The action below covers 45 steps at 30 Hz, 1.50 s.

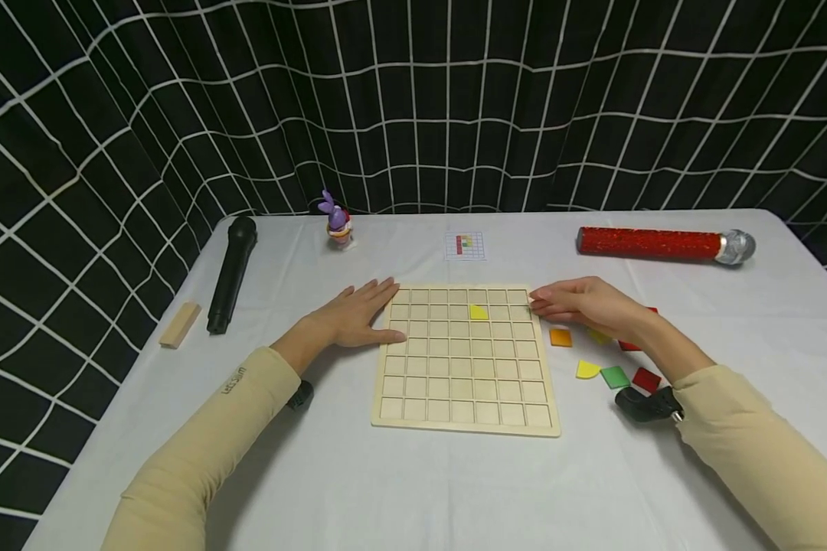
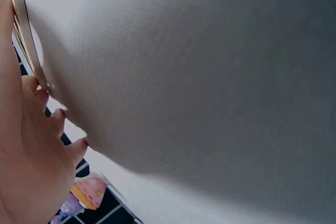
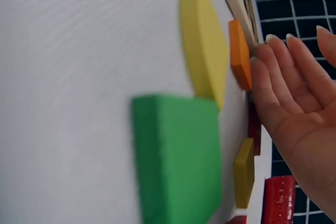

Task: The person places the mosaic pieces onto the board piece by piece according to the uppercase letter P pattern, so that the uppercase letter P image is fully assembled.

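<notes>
A square wooden grid board [image 1: 461, 367] lies flat on the white table, with one yellow quarter-round tile [image 1: 478, 312] in a cell of its upper part. My left hand [image 1: 354, 315] rests with spread fingers on the board's left edge, the thumb over the border cells. At the upper right corner my right hand [image 1: 588, 301] holds its fingers nearly straight, fingertips at the board's edge. Nothing shows in its palm in the right wrist view. Close to it lie an orange square tile [image 1: 560, 337], another yellow rounded tile [image 1: 588, 370] and a green square tile [image 1: 616, 376].
Red tiles [image 1: 646, 379] lie partly under the right forearm. Behind the board are a small printed grid card [image 1: 465, 246] and a purple-topped figurine [image 1: 338, 225]. A black microphone [image 1: 231, 275] and wooden block [image 1: 180, 325] lie left, a red glittery tube [image 1: 648, 242] back right.
</notes>
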### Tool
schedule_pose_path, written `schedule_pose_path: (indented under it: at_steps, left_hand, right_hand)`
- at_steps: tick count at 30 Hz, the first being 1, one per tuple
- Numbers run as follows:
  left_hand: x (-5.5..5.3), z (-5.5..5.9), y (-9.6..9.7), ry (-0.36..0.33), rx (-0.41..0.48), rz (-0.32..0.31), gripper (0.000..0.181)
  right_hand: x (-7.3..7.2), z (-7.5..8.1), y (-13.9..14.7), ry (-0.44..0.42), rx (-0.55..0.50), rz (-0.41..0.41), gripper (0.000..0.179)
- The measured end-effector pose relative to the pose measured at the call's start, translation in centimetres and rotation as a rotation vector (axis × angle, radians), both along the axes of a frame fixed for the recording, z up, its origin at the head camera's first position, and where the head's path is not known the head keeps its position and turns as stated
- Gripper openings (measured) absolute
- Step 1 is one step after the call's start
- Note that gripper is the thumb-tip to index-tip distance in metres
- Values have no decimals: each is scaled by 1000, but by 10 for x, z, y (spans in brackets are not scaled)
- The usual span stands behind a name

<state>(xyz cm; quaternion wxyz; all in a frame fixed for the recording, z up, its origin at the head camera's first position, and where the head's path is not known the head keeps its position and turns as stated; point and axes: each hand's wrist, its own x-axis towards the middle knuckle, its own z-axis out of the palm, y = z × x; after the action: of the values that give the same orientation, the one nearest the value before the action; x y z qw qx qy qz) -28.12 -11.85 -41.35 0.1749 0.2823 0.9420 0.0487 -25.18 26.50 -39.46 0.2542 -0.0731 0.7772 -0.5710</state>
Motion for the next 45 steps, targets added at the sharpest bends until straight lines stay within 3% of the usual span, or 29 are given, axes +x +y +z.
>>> schedule_pose_path:
  at_steps: [3,8,20,33,45]
  left_hand:
    - [0,-1,0,5,-6,1,95]
    - [0,0,-1,10,7,4,95]
    - [0,0,-2,17,19,-4,95]
    - [1,0,-1,11,5,3,95]
    - [1,-2,-1,10,2,7,95]
  right_hand:
    - [5,-1,3,45,77,4,55]
    - [13,-4,9,203,239,71,49]
    - [28,-9,9,391,334,89,44]
    - [31,-12,12,435,329,144,36]
    - [27,-9,11,465,422,184,41]
